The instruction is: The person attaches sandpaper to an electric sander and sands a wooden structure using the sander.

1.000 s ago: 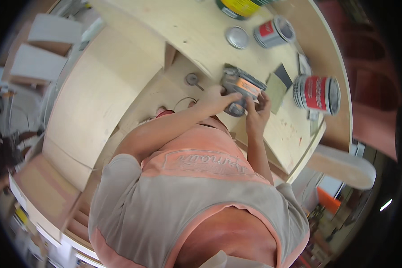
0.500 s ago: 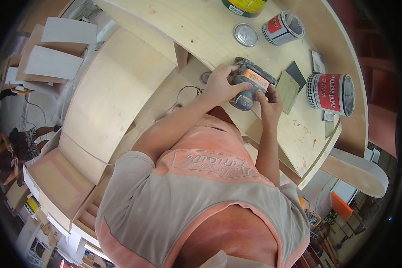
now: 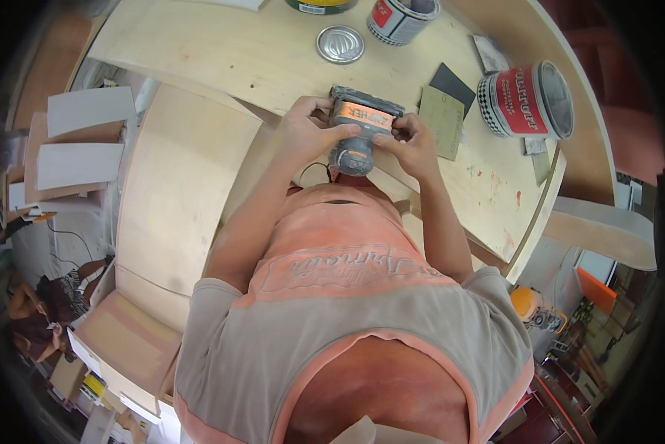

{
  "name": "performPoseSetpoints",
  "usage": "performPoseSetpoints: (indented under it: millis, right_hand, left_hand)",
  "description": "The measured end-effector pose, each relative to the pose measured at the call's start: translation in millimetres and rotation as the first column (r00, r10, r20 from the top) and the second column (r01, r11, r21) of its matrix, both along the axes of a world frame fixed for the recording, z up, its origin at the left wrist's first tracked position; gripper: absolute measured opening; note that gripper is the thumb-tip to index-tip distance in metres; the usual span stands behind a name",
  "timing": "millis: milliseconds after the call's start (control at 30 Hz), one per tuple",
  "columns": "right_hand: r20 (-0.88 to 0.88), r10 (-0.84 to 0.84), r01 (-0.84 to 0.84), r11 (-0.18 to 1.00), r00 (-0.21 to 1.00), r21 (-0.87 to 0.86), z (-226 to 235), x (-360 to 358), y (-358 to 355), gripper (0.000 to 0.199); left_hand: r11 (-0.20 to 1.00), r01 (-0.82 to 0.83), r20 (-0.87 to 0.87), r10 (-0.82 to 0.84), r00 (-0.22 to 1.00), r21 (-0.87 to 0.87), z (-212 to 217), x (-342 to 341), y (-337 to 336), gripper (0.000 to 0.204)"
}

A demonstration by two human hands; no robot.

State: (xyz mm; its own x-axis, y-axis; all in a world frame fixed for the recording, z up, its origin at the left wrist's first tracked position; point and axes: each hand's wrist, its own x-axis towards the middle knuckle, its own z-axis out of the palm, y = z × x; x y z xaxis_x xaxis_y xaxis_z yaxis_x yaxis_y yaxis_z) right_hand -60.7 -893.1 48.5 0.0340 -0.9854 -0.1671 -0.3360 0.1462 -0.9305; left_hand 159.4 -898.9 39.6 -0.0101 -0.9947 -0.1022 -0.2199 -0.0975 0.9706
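Note:
A black palm sander (image 3: 356, 137) with an orange label is held in front of my body at the near edge of the wooden worktop (image 3: 236, 52). My left hand (image 3: 303, 135) grips its left side, thumb lying across the body. On the other side my right hand (image 3: 415, 149) has its thumb on the casing and its fingers curled at the sander's edge. The sander's wide flat pad end points away from me and its rounded end toward me. To the right lie a greenish-tan sheet of sandpaper (image 3: 441, 124) and a dark sheet (image 3: 454, 87).
A round metal lid (image 3: 340, 44) lies beyond the sander. Behind it stand an open tin (image 3: 400, 21) and a green-yellow can (image 3: 321, 6). A big red-labelled tin (image 3: 521, 103) is on its side at right. Another person (image 3: 48, 314) is at far left, near curved wooden panels (image 3: 184, 177).
The sander has turned, from slanted to nearly straight in front of me, with both hands still on it. The whole view has shifted, so the worktop's things appear farther left and higher.

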Motion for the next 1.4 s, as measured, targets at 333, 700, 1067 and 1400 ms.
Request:
performPoseSetpoints:
  millis: [333,700,1067,1400]
  right_hand:
    - [-0.177,0.084,-0.059,0.988,0.981,0.140,23,-1,-9,0.049]
    - [-0.273,-0.012,-0.051,0.974,0.962,-0.222,53,3,-10,0.037]
    - [-0.211,-0.325,0.253,0.917,0.922,-0.307,25,-8,-91,0.038]
    - [-0.599,-0.358,0.008,0.863,0.717,-0.506,4,-103,-58,0.078]
  left_hand:
    - [0.990,-0.019,0.012,0.017,1.000,0.136,15,-2,-6,0.051]
    - [0.985,-0.173,0.268,0.168,0.949,-0.002,14,-21,11,0.068]
    - [0.980,0.104,0.245,-0.144,0.959,0.168,29,-40,16,0.112]
    - [0.954,0.156,0.059,-0.177,0.982,0.257,39,-51,17,0.117]
